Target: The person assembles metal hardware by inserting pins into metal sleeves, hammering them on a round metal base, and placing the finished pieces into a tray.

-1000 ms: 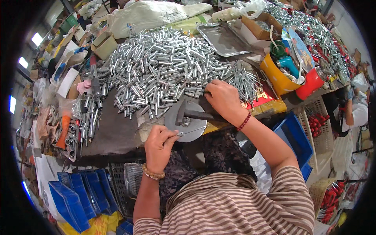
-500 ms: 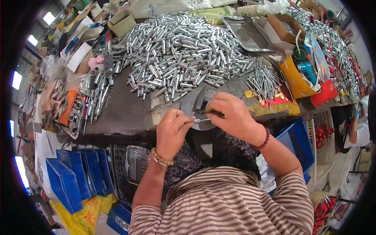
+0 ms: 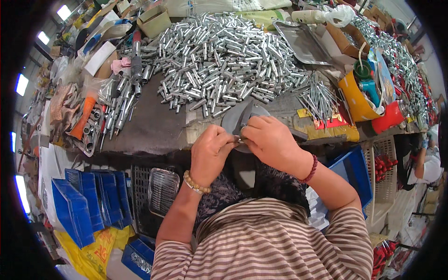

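Both hands meet over the front edge of the workbench, fingertips almost touching. My left hand [image 3: 211, 151] is closed in a pinch on a small silvery metal part [image 3: 240, 140], of which only a sliver shows between the fingers. Closed from the other side, my right hand [image 3: 275, 144] has its thumb and fingers at the same part; what else it may hold is hidden. Just behind the fingers lies a grey round plate [image 3: 229, 119] with a dark upright piece [image 3: 244, 114] on it. Beyond spreads a large heap of short shiny metal tubes [image 3: 224, 65].
Thin metal rods [image 3: 319, 100] lie right of the heap, near a yellow container [image 3: 353, 98] and a red cylinder [image 3: 389, 116]. Tools and an orange handle [image 3: 84, 119] crowd the left. Below the bench are blue bins [image 3: 72, 210] and a dark crate [image 3: 142, 186].
My right hand has come lower and closer to my left, so the fingertips now meet. The metal part that stuck out from my left fingers is mostly covered. The view has shifted slightly.
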The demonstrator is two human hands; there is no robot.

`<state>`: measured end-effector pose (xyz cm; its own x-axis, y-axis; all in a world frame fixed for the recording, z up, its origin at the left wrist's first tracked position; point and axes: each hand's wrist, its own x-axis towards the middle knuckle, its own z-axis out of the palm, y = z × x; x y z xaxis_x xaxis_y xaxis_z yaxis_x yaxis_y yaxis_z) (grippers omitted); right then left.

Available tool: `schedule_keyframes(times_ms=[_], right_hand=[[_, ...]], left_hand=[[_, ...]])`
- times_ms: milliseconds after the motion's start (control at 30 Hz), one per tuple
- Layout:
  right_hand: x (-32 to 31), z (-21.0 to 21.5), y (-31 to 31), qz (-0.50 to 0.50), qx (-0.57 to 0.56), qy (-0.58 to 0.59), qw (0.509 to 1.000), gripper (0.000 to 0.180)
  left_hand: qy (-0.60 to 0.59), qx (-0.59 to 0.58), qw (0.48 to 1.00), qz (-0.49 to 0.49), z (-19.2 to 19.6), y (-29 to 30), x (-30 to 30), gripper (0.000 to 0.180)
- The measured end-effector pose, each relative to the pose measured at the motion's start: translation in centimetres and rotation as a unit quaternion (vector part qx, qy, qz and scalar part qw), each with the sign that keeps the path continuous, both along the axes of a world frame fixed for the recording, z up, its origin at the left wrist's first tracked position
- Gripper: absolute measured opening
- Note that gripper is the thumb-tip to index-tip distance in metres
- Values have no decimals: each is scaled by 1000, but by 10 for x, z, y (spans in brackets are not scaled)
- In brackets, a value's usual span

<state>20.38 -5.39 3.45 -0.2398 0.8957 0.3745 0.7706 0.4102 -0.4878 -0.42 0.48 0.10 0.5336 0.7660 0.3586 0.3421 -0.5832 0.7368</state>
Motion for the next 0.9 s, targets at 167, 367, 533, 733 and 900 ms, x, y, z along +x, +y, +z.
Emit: schedule_keyframes(times_ms=[167, 367, 533, 733, 900], right_hand=[[2, 13, -11, -50, 33, -145, 988, 20], [35, 5, -22, -156, -2, -119, 981, 31], [23, 14, -52, -151, -30, 28, 988, 39], [16, 8, -69, -108, 101, 24, 989, 42], [15, 8, -67, -127, 19, -73, 989, 41]], left_hand=[[-12, -3, 1000, 6, 0, 0, 1, 14], [-15, -25, 1000, -1, 4, -1, 1, 14], [-14, -19, 1000, -9, 3, 2, 0, 14], [-26, -20, 999, -13, 1, 2, 1, 15], [-38, -26, 999, -14, -5, 4, 0, 15]])
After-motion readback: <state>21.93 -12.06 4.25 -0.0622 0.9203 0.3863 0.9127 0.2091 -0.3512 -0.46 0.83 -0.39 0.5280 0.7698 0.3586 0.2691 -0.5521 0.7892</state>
